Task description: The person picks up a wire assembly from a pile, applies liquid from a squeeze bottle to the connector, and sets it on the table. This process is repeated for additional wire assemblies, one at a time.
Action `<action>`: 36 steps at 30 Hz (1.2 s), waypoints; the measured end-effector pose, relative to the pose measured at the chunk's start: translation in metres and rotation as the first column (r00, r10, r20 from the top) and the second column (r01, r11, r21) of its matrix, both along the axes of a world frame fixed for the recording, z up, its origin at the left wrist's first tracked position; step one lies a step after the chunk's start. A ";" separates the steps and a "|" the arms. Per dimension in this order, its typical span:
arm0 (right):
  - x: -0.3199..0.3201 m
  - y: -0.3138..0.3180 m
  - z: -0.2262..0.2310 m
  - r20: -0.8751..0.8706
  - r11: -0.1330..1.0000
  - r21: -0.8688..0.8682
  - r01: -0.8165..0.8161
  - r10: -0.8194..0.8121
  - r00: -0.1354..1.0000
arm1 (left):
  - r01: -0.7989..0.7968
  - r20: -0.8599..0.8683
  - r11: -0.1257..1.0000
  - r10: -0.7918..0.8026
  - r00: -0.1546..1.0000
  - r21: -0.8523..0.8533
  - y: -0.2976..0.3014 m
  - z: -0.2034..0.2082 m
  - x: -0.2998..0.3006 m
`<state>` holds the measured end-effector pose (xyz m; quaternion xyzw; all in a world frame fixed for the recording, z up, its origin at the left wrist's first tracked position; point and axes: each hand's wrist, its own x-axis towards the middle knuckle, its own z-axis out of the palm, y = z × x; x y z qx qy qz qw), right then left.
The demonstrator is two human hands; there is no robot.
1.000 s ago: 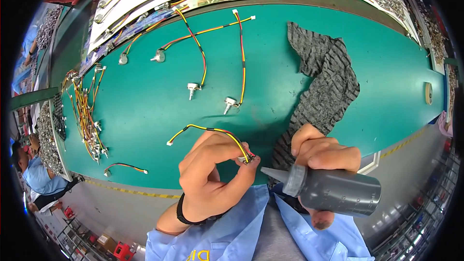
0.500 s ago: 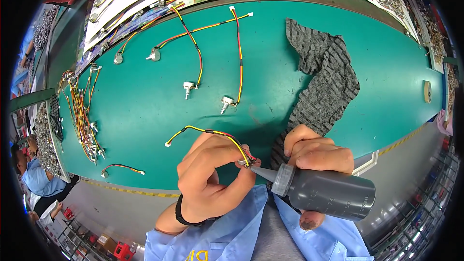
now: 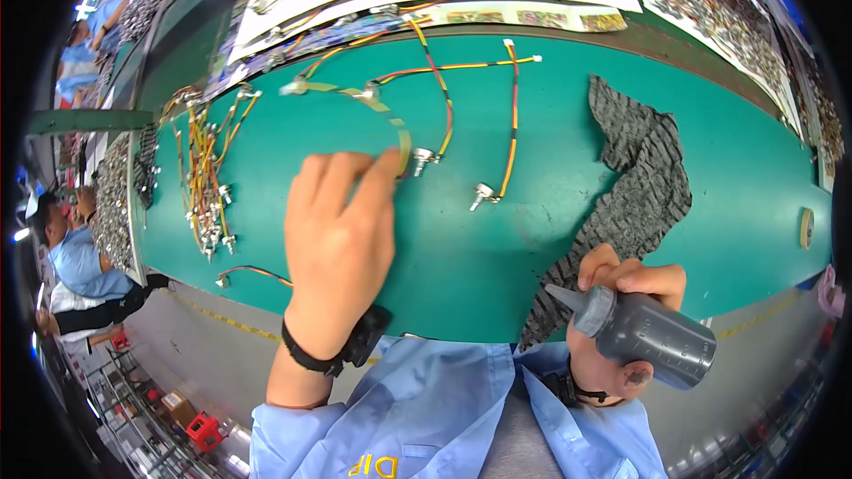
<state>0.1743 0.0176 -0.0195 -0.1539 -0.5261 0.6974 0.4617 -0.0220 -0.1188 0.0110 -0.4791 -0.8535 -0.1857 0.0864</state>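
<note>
My left hand (image 3: 342, 222) is stretched out over the green table, fingers closed on a wired potentiometer. Its yellow wire lead (image 3: 390, 115), smeared by motion, arcs up and away from the fingertips; the potentiometer itself is hidden by the hand. Beside that hand lie one potentiometer (image 3: 423, 160) with a red, yellow and black lead, and another (image 3: 482, 195) with its lead running straight away. My right hand (image 3: 635, 279) grips a dark squeeze bottle (image 3: 661, 337) with a grey cone nozzle pointing up and left, over the near end of a dark grey striped cloth (image 3: 639, 191).
A heap of wired potentiometers (image 3: 209, 168) lies at the left, with a single one (image 3: 224, 281) nearer me. Another (image 3: 368, 91) sits farther back. A tape roll (image 3: 806, 229) stands at the right end. Piled parts (image 3: 710, 18) fill a white tray behind. Co-workers are at far left.
My left hand has moved away from the nozzle, forward and left, carrying the wired potentiometer. The bottle in my right hand has shifted right. The whole view has turned somewhat.
</note>
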 end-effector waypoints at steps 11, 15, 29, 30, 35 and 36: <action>0.005 0.005 -0.003 0.003 0.999 0.016 -0.043 0.043 0.999 | -0.378 -0.151 0.925 0.369 0.917 -0.041 -0.106 0.023 -0.035; 0.003 0.003 -0.003 0.040 0.999 0.031 -0.030 0.029 0.999 | -0.555 -0.191 0.826 0.532 0.825 -0.097 -0.151 0.016 -0.043; 0.001 0.002 -0.008 0.053 0.997 0.067 0.026 -0.030 0.998 | -0.581 -0.004 0.807 0.584 0.812 -0.107 -0.163 -0.003 -0.046; 0.000 0.001 -0.008 0.054 0.996 0.070 0.047 -0.051 0.997 | -0.575 0.115 0.817 0.575 0.810 -0.037 -0.162 0.000 -0.045; 0.002 0.003 -0.010 0.045 0.997 0.079 0.016 -0.019 0.999 | -0.513 0.523 0.806 0.313 0.793 0.295 -0.145 0.004 -0.035; 0.002 0.003 -0.010 0.030 0.997 0.082 -0.007 0.005 1.000 | -0.494 0.588 0.779 0.205 0.783 0.386 -0.140 0.005 -0.030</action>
